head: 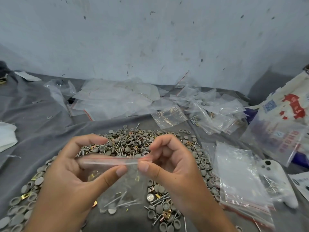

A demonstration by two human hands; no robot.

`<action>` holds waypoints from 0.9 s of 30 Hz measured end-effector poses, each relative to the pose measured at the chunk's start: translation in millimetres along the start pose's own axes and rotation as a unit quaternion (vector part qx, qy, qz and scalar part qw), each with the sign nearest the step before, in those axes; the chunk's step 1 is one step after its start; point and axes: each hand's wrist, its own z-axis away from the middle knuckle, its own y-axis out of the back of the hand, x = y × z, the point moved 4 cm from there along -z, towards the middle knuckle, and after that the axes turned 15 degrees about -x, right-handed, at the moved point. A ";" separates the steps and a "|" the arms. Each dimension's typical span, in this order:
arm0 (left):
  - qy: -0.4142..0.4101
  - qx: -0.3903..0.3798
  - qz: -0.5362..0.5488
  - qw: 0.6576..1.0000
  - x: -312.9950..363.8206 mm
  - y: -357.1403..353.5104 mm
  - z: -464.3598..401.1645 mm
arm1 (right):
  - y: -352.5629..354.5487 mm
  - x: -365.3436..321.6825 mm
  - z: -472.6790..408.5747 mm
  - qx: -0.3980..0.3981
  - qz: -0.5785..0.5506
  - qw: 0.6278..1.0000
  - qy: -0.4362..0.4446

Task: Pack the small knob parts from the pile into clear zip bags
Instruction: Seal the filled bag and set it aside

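A clear zip bag (122, 186) with a red line along its zip strip hangs between both hands over the grey cloth. Screws, a few grey knob caps and a brass clip lie in its bottom. My left hand (73, 171) pinches the zip strip at its left part between thumb and fingers. My right hand (172, 163) pinches the strip's right end the same way. Beneath and around the hands spreads the pile (127, 144) of grey round knob caps, screws and brass clips.
A stack of flat zip bags (240, 180) lies to the right, over a white controller-like object (280, 180). More loose and filled bags (210, 111) crowd the back by the wall. A printed sack (287, 121) stands at far right, white cloth (6, 136) at left.
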 end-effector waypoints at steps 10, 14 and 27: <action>0.000 -0.016 -0.020 1.000 -10.9 8.5 1.5 | 3.8 -5.5 6.0 -0.038 0.061 0.997 -0.020; 0.026 -0.031 0.010 0.999 -21.6 4.1 -0.4 | 5.0 -10.0 6.7 -0.030 0.045 0.998 -0.015; 0.071 0.026 0.096 0.992 -38.2 26.1 -9.7 | 107.7 -45.1 -56.6 0.180 0.088 0.978 -0.061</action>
